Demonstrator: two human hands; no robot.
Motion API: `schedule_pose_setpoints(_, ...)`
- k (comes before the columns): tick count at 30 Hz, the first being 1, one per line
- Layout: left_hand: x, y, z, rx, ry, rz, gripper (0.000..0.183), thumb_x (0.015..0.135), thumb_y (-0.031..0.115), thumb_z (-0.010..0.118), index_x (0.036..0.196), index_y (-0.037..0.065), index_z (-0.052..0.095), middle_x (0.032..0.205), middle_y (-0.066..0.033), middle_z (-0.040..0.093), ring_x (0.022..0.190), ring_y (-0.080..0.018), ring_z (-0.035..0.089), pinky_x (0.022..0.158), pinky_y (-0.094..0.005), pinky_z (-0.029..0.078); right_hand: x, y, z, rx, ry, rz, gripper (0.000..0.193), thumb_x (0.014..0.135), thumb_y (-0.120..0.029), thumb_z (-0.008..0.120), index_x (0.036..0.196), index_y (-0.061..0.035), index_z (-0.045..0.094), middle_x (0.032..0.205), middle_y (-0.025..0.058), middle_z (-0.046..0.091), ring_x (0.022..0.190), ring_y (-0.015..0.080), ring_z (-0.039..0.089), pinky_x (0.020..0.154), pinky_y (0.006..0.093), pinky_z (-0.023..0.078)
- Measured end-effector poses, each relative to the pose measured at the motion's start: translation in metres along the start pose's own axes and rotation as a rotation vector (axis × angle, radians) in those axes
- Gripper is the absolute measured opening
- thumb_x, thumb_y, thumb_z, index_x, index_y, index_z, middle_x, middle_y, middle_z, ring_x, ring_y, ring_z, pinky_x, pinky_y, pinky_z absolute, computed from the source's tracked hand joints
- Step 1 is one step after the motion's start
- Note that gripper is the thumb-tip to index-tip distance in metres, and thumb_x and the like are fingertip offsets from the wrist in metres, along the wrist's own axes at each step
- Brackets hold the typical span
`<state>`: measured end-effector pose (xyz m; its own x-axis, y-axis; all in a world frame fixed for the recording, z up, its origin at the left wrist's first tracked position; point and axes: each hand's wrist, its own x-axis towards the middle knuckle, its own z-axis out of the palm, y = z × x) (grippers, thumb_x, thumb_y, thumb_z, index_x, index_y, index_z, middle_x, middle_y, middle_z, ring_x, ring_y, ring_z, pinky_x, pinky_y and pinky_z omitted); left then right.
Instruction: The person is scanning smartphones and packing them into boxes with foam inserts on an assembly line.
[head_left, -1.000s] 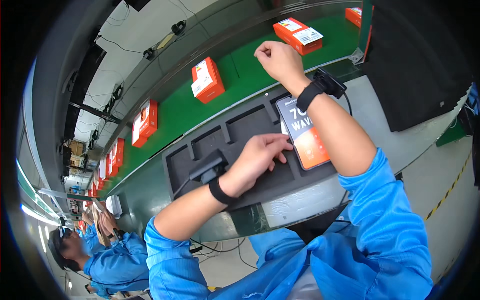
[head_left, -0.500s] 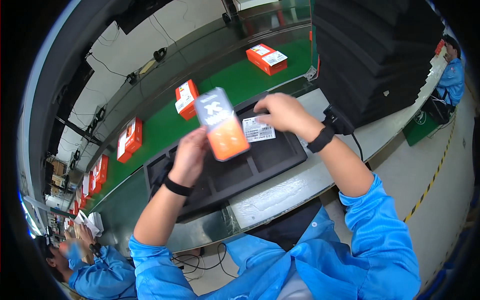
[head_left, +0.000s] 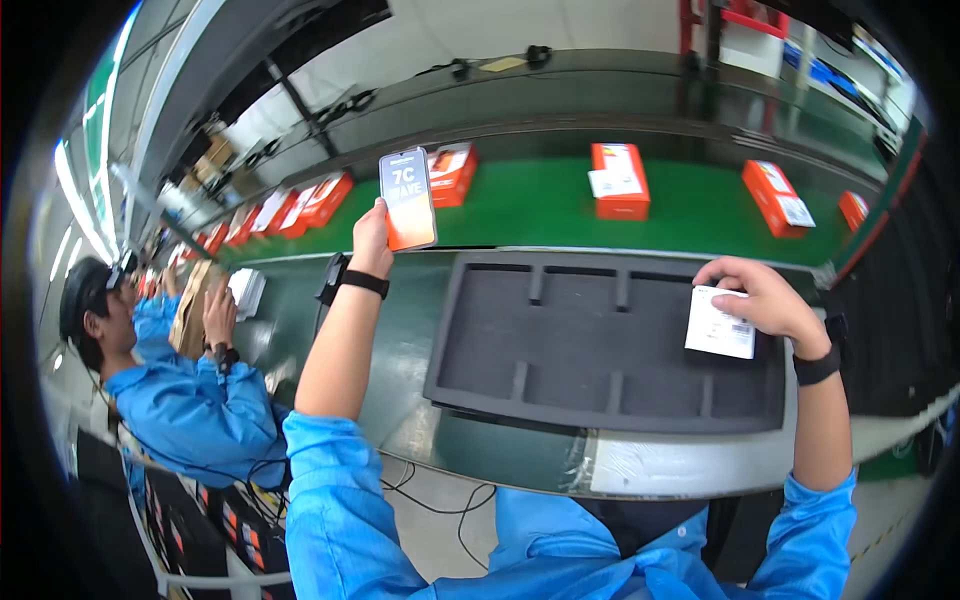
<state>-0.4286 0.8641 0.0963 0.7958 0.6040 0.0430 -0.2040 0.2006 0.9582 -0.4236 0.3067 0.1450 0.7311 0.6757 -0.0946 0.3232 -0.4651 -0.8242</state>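
The phone (head_left: 408, 205) has swung from above the black tray (head_left: 570, 350) to beyond its left end, pinched in the left hand (head_left: 371, 240). The white printed sheet (head_left: 718, 330), loose before, now sits between the right hand's (head_left: 760, 297) closed fingers, separating the pair. The left arm (head_left: 335, 350) reaches forward; the right hand turns inward.

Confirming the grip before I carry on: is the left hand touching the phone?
Touching. The head view shows the left hand holding up the phone by its lower left edge.
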Motion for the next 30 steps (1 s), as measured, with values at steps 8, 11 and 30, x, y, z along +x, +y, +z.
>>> schedule_pose_setpoints(8, 0.113, -0.046, -0.061, 0.232, 0.376, 0.145, 0.031, 0.096, 0.016, 0.053, 0.111, -0.010, 0.063, 0.103, -0.0134, 0.067, 0.089, -0.0174, 0.064, 0.080, -0.0311, 0.051, 0.109, 0.011, 0.076, 0.410, 0.145, -0.151, 0.028, 0.086, 0.002, 0.058, 0.114, -0.0008, 0.058, 0.094, 0.0037, 0.064, 0.085, 0.0077, 0.060, 0.074, 0.0219, 0.049)
schedule_pose_setpoints(11, 0.177, -0.045, -0.070, 0.521, 0.362, 0.420, 0.021, 0.087, 0.012, 0.063, 0.099, -0.002, 0.071, 0.089, -0.0105, 0.071, 0.078, -0.0134, 0.065, 0.072, -0.0278, 0.051, 0.113, 0.006, 0.088, 0.373, 0.192, -0.137, 0.025, 0.083, 0.000, 0.062, 0.108, 0.0004, 0.064, 0.090, 0.0068, 0.068, 0.082, 0.0088, 0.063, 0.072, 0.0227, 0.050)
schedule_pose_setpoints(30, 0.200, -0.130, 0.077, 1.738, -0.094, 0.475, 0.088, 0.080, 0.063, 0.053, 0.140, 0.000, 0.038, 0.144, -0.0193, 0.038, 0.131, -0.0345, 0.039, 0.109, -0.0448, 0.029, 0.145, -0.009, 0.107, 0.111, 0.288, -0.112, 0.020, 0.077, -0.005, 0.066, 0.096, -0.0026, 0.070, 0.082, 0.0099, 0.071, 0.070, 0.0172, 0.068, 0.064, 0.0260, 0.051)
